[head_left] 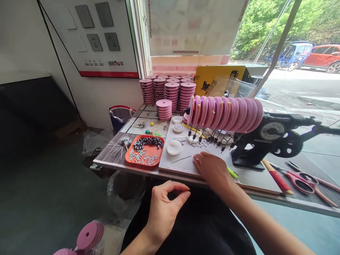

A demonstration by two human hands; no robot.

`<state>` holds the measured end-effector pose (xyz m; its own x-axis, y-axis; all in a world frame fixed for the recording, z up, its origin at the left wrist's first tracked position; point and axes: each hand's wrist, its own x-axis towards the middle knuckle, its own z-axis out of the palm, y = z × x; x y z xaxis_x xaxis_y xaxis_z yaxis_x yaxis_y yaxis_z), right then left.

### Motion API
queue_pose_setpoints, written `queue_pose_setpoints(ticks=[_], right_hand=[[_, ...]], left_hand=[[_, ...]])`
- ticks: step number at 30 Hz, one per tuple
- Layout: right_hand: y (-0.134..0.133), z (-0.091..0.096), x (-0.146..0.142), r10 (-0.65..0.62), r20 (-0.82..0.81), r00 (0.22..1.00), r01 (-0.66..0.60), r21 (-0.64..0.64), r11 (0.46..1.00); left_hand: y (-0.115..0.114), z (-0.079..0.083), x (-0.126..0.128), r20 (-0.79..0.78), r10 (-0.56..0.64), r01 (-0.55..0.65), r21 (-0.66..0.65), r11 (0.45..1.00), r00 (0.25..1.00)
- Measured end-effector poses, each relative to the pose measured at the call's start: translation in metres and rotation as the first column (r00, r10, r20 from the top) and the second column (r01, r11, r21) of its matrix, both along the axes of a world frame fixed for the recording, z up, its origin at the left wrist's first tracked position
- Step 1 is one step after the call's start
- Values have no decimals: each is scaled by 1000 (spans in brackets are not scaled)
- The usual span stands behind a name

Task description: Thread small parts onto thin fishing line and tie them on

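Observation:
My left hand [167, 205] is raised above my dark-clothed lap, thumb and forefinger pinched together. A tiny dark spot shows at their tips, too small to name. On the white board [183, 165] lies my right hand [212, 168], palm down with fingers curled in; whatever they may hold is hidden. Left of it is a thin metal rod [181, 159]. Small grey beads [200, 144] are scattered just beyond its fingers. Above them, a row of pink foam spools [225, 113] sits on a black hand-cranked machine [268, 134], with several dark-tipped pieces hanging below.
An orange tray [127, 157] of small fishing-tackle-like parts stands left, near white dishes [174, 147]. Stacked pink spools [172, 94] and a yellow box [217, 79] are behind. Pink-handled scissors [301, 182] and a red-and-wooden handle [278, 179] lie right, a green tool [232, 172] by my wrist.

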<state>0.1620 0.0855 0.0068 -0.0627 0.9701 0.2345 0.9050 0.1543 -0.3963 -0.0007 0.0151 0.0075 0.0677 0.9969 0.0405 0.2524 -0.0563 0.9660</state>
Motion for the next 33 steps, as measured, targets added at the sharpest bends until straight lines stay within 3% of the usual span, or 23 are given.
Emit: queue_pose_setpoints(ticks=[5,6,8,9,12,13,15,21,28,33], right_hand=[[-13,4,-1,6,-72,997,-5,17,1000],[-21,6,0,14,-117,993,-11,27,1000],[-40,10,1,49,-354,934,-51,6,999],[-50,11,0,62,-525,849,-90,-27,996],[-74,10,-8,1,-890,456,-232,-118,966],[-79,8,-11,-23,-921,389,-249,-129,960],[-86,4,-17,-43,-945,325,-235,-125,964],[-90,-9,-23,-70,-961,268,-234,-136,963],[-92,-10,-25,-95,-972,214,-253,-149,956],[-93,-13,-24,-96,-970,225,-259,-155,954]], left_hand=[[0,-2,-2,27,21,-20,-41,999,999],[-1,-2,-2,29,25,-24,-44,999,999],[-2,-2,-2,30,22,-21,-47,999,999],[-2,-3,-2,33,13,-12,-50,999,999],[-5,-4,-1,52,-8,11,-56,998,999],[-5,-4,-1,56,-9,12,-56,998,998],[-7,-4,-1,55,-8,11,-49,999,998],[-10,-2,-2,8,-8,8,30,1000,1000],[-12,-6,-4,-25,-13,16,114,993,1000],[-11,-7,-4,-36,-21,26,126,992,999]])
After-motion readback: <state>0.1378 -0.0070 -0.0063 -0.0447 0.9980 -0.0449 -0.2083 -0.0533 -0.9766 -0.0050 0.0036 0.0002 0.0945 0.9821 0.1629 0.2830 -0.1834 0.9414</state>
